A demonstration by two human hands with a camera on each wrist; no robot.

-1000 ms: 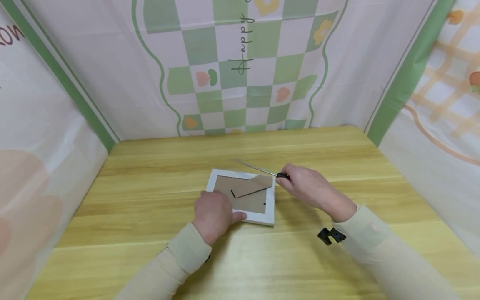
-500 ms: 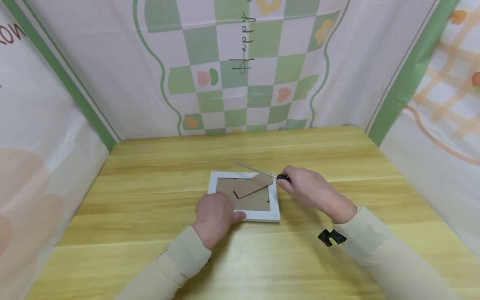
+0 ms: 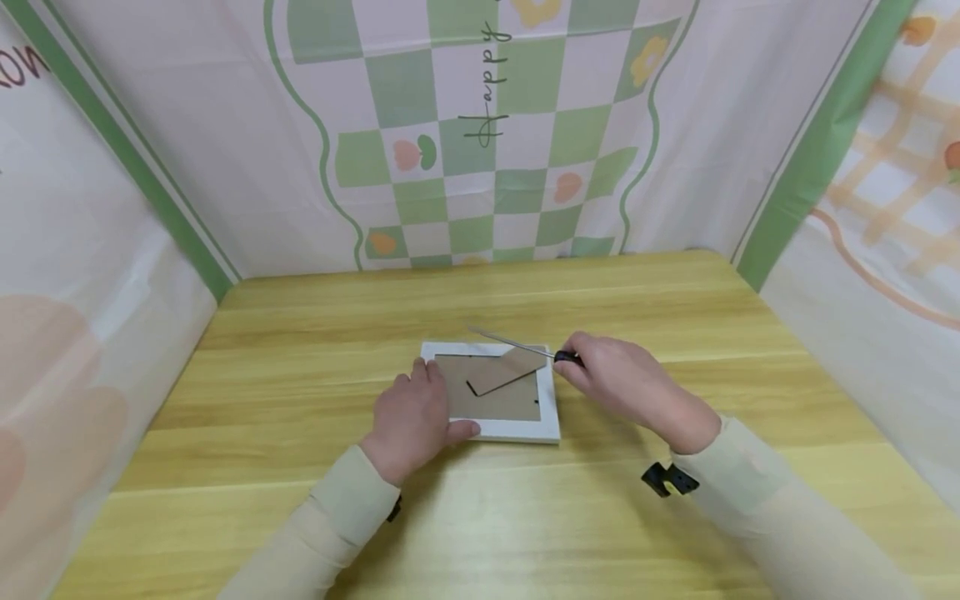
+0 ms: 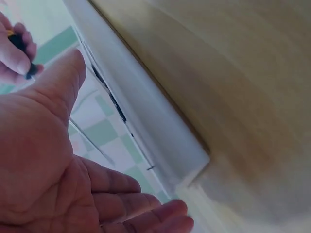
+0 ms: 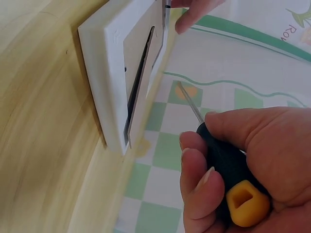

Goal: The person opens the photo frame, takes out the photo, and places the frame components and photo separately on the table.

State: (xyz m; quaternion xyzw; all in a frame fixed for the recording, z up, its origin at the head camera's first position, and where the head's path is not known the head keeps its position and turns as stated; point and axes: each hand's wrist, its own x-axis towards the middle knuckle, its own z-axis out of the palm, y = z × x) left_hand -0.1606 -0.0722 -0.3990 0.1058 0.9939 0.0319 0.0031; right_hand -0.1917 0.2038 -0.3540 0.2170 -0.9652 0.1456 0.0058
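Leftward the left hand (image 3: pixel 408 414) had slipped, fingers now straight, thumb apart, over the picture frame's (image 3: pixel 502 407) left end, perhaps steadying it; contact was unclear. Frame lay back-up mid-table, well in from the table's (image 3: pixel 600 533) far edge. Right hand (image 3: pixel 630 381) had fingers clamped on a screwdriver (image 5: pixel 228 160), probably to keep its tip raised; both had hardly shifted.
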